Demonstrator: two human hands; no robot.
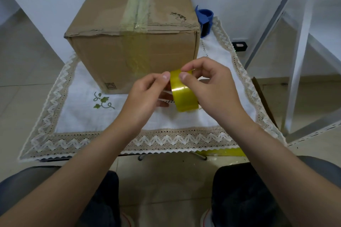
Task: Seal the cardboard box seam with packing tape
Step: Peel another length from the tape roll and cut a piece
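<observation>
A long cardboard box stands on a small table, its top seam covered by old yellowish tape that runs down the near face. In front of the box, both hands hold a roll of yellow packing tape upright above the cloth. My left hand grips the roll's left side, thumb at its top edge. My right hand holds the right side, thumb and forefinger pinching at the top of the roll.
A white lace-trimmed tablecloth covers the table. A blue tape dispenser stands behind the box's right corner. A second yellow tape piece shows under the cloth's near edge. A metal frame rises at right. My knees are below.
</observation>
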